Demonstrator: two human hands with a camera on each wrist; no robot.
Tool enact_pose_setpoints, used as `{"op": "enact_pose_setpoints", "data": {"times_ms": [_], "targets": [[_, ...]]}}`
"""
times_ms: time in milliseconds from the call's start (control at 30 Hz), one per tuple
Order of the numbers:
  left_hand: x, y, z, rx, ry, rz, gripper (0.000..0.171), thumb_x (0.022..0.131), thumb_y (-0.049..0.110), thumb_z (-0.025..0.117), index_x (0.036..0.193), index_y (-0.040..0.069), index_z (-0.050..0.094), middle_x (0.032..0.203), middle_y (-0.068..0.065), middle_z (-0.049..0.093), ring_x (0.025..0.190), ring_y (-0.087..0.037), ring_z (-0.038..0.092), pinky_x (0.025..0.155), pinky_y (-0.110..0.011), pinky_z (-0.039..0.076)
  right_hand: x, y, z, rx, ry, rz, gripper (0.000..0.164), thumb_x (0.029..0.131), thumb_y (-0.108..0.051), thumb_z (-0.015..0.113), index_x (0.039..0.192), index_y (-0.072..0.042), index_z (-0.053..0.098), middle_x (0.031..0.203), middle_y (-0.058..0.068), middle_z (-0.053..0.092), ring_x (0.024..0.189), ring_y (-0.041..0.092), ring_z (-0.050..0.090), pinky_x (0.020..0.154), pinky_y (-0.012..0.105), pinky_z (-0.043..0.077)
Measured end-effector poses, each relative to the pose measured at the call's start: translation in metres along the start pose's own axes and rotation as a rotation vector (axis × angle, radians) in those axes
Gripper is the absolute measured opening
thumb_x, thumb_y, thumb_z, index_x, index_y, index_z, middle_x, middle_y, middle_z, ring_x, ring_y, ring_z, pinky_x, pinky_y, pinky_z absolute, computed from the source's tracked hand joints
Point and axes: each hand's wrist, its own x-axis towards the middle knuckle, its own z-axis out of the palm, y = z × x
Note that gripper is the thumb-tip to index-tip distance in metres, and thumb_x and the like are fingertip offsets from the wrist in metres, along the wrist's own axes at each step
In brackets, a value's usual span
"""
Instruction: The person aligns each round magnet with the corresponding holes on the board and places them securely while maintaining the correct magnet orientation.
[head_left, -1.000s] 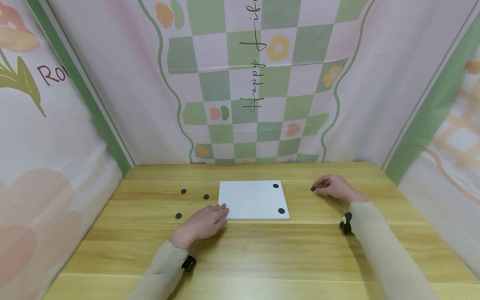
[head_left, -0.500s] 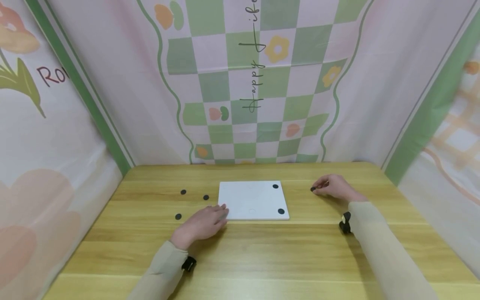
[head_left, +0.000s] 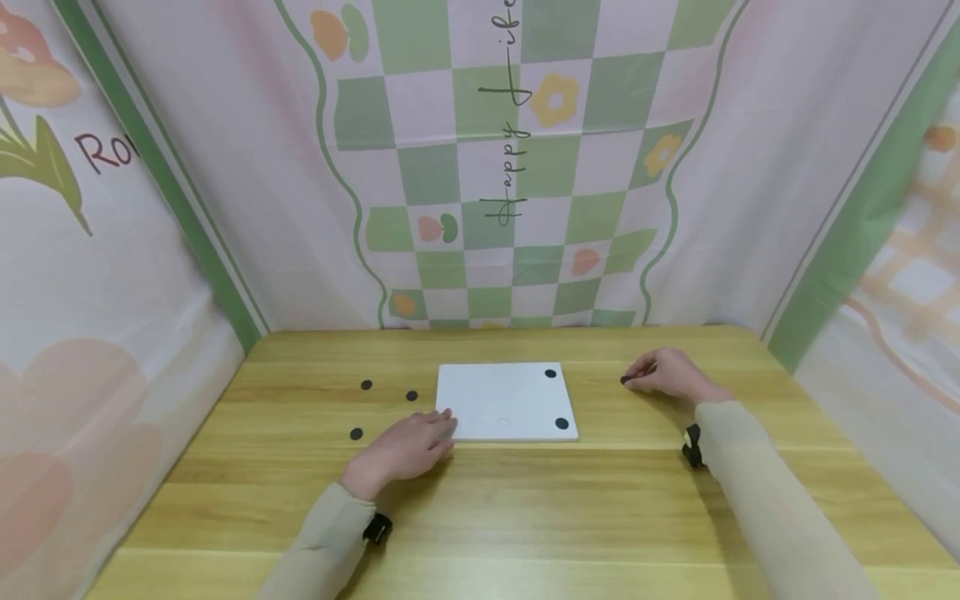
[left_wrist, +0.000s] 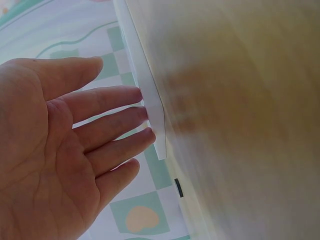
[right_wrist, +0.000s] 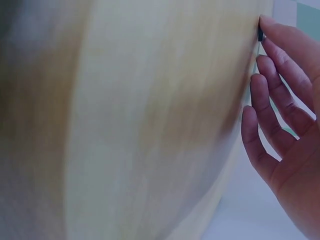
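A thin white rectangular board (head_left: 495, 400) lies flat on the wooden table. My left hand (head_left: 405, 446) rests its fingertips on the board's near left corner; the left wrist view shows those fingers straight and a little spread against the board's edge (left_wrist: 145, 75). Two black discs sit on the board's right side, one at the far corner (head_left: 551, 374) and one at the near corner. Right of the board, my right hand (head_left: 670, 375) pinches another small black disc (head_left: 626, 380) between thumb and finger, low at the tabletop. In the right wrist view that disc (right_wrist: 260, 34) appears edge-on at the fingertips.
Three loose black discs lie left of the board, such as the one nearest it (head_left: 412, 396) and the front one (head_left: 356, 434). Faint round outlines mark the board's surface. Patterned fabric (head_left: 495, 183) hangs behind the table (head_left: 525, 517) and along both sides.
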Motion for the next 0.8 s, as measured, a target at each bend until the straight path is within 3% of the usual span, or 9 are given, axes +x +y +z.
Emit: {"op": "enact_pose_setpoints", "data": {"times_ms": [800], "targets": [[0.0001,0.0002,0.0002,-0.012,0.003,-0.004,0.045,0.103,0.028,0.039,0.142,0.005,0.043,0.150,-0.014,0.037,0.139,-0.030,0.034,0.115,-0.045,0.028,0.0042,0.0001,-0.0001,-0.065,0.030,-0.011,0.022,0.078,-0.029,0.078,0.089,-0.010,0.075,0.086,0.003,0.072,0.080,0.015,0.062,0.075,0.035,0.051]]}}
